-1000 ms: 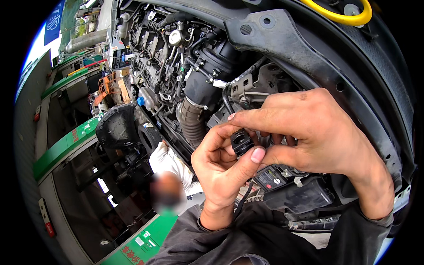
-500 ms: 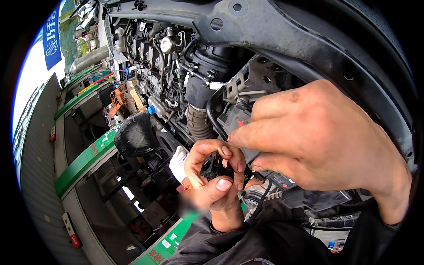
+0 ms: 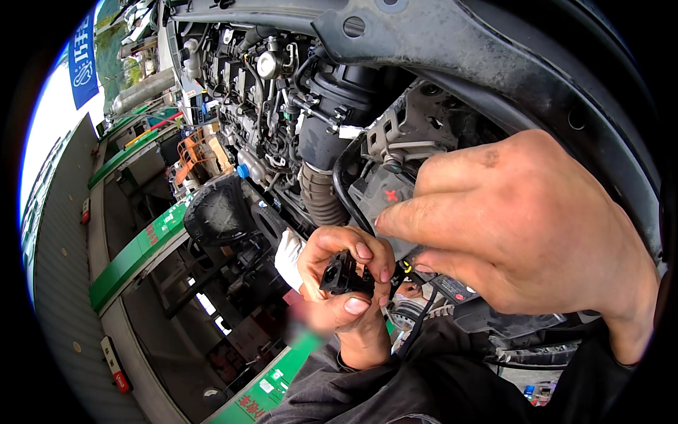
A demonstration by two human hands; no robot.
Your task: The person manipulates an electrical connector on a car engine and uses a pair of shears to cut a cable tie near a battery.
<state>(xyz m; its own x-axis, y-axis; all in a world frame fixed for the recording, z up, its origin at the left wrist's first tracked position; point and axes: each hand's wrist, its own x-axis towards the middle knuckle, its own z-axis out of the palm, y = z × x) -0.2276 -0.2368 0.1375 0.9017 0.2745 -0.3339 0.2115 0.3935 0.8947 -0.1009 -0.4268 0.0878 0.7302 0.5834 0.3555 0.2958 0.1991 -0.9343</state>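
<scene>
My left hand is wrapped round a small black plastic part that looks like an electrical connector housing. Its slotted side faces up between the thumb and the curled fingers. Just to the right, my right hand hovers nearer the camera, fingers bent and pointing left at the left hand's fingers. What its fingertips hold, if anything, is hidden. A tiny yellow piece on something dark shows beside the right hand's lower fingertip.
An open engine bay with a ribbed air hose and a grey box with a red mark lies beyond my hands. A black body panel arches overhead. A blue cap and a green-banded workshop front are at left.
My right hand has shifted slightly right and down. The black part is tilted a little differently in my left hand, showing more of its face. The view has moved slightly.
</scene>
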